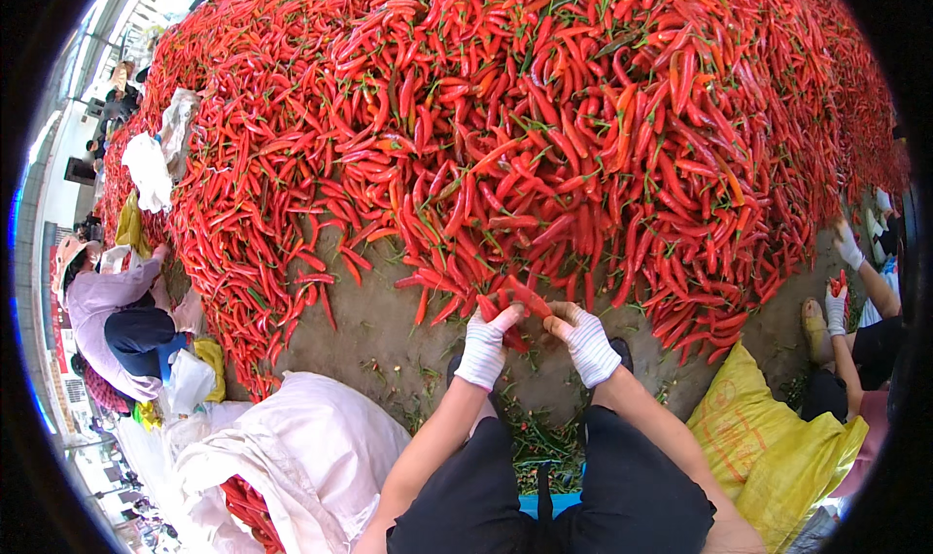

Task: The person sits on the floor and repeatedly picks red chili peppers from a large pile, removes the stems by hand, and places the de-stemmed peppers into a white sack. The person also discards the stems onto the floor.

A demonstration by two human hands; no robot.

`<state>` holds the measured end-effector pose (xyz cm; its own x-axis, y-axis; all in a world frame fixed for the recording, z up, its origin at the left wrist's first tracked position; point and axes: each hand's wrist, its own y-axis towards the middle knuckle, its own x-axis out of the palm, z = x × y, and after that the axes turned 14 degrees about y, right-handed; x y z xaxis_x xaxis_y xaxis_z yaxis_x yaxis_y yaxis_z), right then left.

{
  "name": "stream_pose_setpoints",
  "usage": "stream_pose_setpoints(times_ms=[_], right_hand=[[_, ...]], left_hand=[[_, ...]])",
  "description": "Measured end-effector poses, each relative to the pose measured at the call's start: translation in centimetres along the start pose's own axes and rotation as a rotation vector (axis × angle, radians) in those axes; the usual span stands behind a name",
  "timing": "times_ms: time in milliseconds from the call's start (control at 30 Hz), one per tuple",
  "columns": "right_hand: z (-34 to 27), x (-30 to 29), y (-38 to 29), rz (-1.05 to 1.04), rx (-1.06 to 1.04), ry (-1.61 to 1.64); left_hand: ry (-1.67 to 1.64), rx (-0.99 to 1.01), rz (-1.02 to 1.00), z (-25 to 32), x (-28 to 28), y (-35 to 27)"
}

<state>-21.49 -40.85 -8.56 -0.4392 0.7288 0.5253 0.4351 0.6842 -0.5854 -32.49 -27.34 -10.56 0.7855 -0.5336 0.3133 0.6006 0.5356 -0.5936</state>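
Observation:
My left hand [485,348], in a white knit glove with bare fingertips, grips several red chili peppers. One chili pepper [526,297] slants between both hands above the ground. At its lower right end are the thumb and fingers of my right hand [589,346], gloved in the same way; whether they pinch the stem or the flesh is too small to tell. More chili tips poke out below my left fingers. Just beyond both hands rises a huge heap of red chili peppers [510,153] with green stems.
On the left stands a white woven sack [328,437] with chilies [251,510] in its mouth. A yellow sack [758,430] lies to the right. Stem scraps [547,437] litter the ground between my legs. People crouch at left [116,306] and right [867,350].

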Motion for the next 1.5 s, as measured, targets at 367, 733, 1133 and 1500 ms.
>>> stream_pose_setpoints(times_ms=[367,733,1133,1500], right_hand=[[0.2,1.2,-0.6,0.051,0.06,-0.716],[-0.3,1.6,0.0,-0.37,-0.485,-1.382],[-0.9,-0.6,-2.2,-0.286,-0.385,-1.555],[-13.2,11.7,-8.4,-0.481,-0.894,-1.546]], left_hand=[[0.121,-0.055,-0.014,-0.6,0.4,-0.7],[-0.006,-0.085,0.029,0.1,0.4,-1.3],[-0.094,0.235,0.206,7.5,-1.4,-5.5],[-0.119,0.853,0.599,18.9,-7.7,-39.2]])
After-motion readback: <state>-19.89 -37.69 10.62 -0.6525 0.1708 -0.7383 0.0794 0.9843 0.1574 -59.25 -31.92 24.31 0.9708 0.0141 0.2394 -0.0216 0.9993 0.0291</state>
